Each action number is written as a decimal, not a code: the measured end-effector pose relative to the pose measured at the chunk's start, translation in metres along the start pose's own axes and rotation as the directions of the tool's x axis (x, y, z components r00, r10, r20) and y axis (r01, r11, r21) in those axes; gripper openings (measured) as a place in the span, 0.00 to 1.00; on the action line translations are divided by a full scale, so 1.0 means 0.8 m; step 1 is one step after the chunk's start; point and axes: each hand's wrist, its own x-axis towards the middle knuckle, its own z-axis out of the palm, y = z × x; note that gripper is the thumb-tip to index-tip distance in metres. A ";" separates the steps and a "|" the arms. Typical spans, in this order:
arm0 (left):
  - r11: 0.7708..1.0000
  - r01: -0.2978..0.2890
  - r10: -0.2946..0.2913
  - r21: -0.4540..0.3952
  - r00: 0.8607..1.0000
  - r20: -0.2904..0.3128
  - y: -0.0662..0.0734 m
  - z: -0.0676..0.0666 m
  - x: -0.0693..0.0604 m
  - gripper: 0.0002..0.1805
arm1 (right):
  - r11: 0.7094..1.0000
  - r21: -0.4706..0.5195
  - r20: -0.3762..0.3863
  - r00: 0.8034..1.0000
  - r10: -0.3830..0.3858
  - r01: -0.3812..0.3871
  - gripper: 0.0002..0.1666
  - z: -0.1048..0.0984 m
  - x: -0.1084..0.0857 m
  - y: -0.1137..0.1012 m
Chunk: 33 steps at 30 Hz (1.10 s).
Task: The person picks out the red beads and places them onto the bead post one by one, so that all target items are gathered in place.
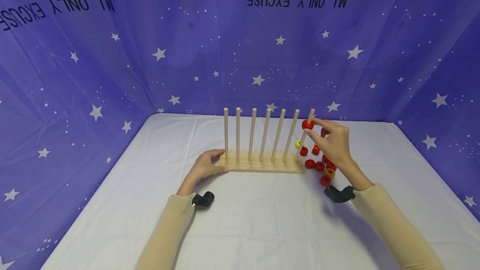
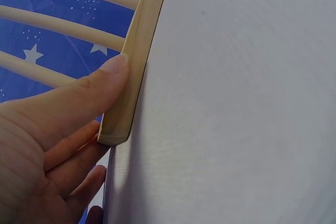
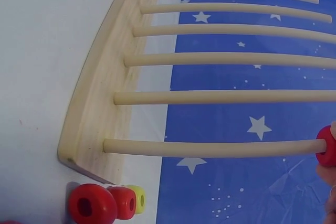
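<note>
One red bead [image 1: 308, 124] is held btwn thumb & forefinger of the R hand [image 1: 335, 143], these fingers parted only by the bead's width. The bead is threaded round the R-most peg [image 1: 302, 143], near its top; a short bit of peg tip is seen above it. Judged key: bead hole & peg's long axis are lined up, and that axis is set roughly upright, so travel is allowed only down the shaft or back off the tip. Btwn bead & base [image 1: 262, 167], a long stretch of bare shaft is seen. Six other pegs [image 1: 252, 136] are set in a row to the L, all bare. The bead is handled by the R hand alone, clearly the nearer one; by the L hand [image 1: 204, 164] the base's opposite end is gripped, thumb on the near side, fingers behind, w/ no bead held. The base's long axis is laid L–R across the surface [image 1: 262, 220]. Off its R end, several loose red beads [image 1: 319, 166] are scattered, w/ 1 orange bead [image 1: 329, 173] & 1 yellow bead [image 1: 298, 144], the latter by the far R corner.
</note>
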 end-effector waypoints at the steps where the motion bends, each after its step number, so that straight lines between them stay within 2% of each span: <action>1: 1.000 0.001 -0.001 -0.001 1.000 0.000 0.000 0.000 0.000 0.38 | 1.000 0.001 0.004 1.000 0.003 -0.003 0.19 0.000 -0.001 0.000; 10: 1.000 0.004 -0.004 -0.002 1.000 0.000 0.001 0.000 -0.001 0.38 | 0.999 -0.026 0.043 0.998 0.042 -0.041 0.20 0.003 -0.008 0.001; 20: 1.000 0.010 -0.010 -0.002 1.000 0.002 0.001 0.000 -0.001 0.38 | 0.999 -0.042 0.076 0.997 0.032 -0.029 0.20 0.009 -0.018 0.009; 27: 1.000 0.009 -0.009 -0.009 1.000 0.000 0.000 0.000 0.000 0.38 | 0.995 -0.078 0.134 0.988 0.078 -0.068 0.20 0.012 -0.027 0.013; 33: 1.000 0.012 -0.012 -0.012 1.000 0.000 -0.001 0.001 0.000 0.38 | 0.992 -0.101 0.168 0.982 0.087 -0.070 0.19 0.017 -0.035 0.018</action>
